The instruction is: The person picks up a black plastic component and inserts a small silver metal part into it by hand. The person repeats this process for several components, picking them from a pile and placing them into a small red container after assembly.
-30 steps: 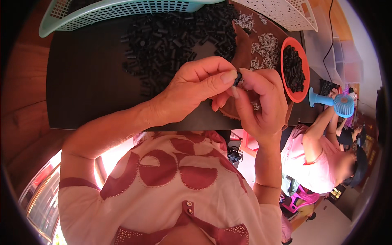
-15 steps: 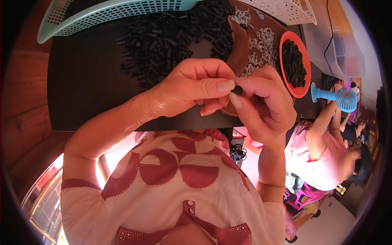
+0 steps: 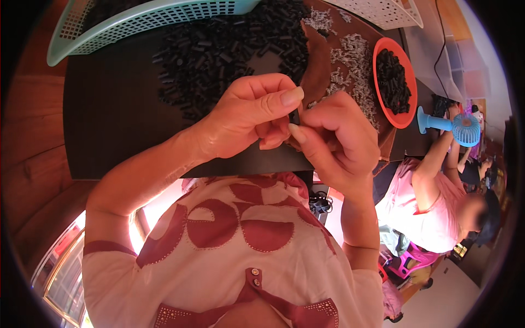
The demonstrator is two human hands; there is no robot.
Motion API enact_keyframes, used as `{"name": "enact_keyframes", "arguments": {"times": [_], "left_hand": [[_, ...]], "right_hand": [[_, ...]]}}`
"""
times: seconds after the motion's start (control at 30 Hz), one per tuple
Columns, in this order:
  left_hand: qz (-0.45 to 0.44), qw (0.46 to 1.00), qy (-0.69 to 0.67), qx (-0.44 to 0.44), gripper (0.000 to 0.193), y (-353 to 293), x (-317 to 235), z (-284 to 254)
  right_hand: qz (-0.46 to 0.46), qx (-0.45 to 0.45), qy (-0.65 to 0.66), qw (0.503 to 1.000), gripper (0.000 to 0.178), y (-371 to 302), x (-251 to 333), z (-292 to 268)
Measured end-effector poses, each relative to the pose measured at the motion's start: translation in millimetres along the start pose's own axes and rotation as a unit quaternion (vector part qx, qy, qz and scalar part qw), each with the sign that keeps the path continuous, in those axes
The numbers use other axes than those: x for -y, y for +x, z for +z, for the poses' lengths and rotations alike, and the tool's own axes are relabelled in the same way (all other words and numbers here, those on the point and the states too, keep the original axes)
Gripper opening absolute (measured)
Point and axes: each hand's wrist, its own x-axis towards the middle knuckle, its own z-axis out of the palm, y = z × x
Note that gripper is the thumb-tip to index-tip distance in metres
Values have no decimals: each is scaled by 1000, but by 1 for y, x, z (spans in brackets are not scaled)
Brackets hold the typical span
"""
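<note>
From my remote seat, I see the left hand (image 3: 249, 115) and right hand (image 3: 344, 142) meeting mid-frame, above the tabletop (image 3: 115, 106). The front table edge runs just below them, close under the left forearm. The widest bare stretch of tabletop lies at left; to the right, the orange bowl (image 3: 402, 121) stands near the right knuckles.

Both wrists bend inward. Left thumb and forefinger sit close together; right thumb and forefinger curl toward them. A small dark piece (image 3: 295, 116) seems to show between the fingertips, mostly hidden, so I cannot tell which hand grips it.

Beyond, loose black tubes (image 3: 219, 54) heap at upper centre, beside small silvery springs (image 3: 353, 57) on a brown cloth (image 3: 318, 63). A teal basket (image 3: 136, 25) borders the upper left, a white basket (image 3: 372, 10) the upper right.
</note>
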Motion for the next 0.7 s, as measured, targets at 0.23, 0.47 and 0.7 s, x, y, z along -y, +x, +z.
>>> {"name": "enact_keyframes", "arguments": {"times": [0.23,0.47,0.7], "left_hand": [[3,999,26,-28,27,0,-2,5],[-21,1000,-1,-8,29,1,0,3],[67,993,84,-44,22,-1,6,13]], "right_hand": [[34,17,35,999,25,0,2,1],[65,4,34,997,27,1,2,6],[47,-46,-34,997,27,1,1,3]]}}
